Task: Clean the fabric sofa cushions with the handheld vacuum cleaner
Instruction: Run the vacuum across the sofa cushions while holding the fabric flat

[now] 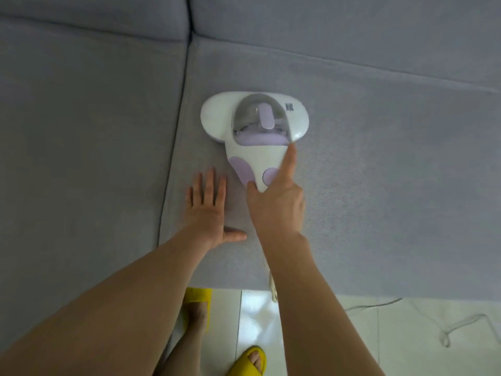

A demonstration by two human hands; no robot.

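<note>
the white and purple handheld vacuum cleaner [254, 131] lies flat on the grey seat cushion [379, 199]. the right hand [276, 204] grips its handle, index finger stretched forward. just left of the vacuum cleaner, the left hand [208, 210] presses the cushion with straight fingers.

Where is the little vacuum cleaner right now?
In the head view, the handheld vacuum sits mid-frame on the right seat cushion, just right of the seam, with the right hand gripping its handle.
</note>
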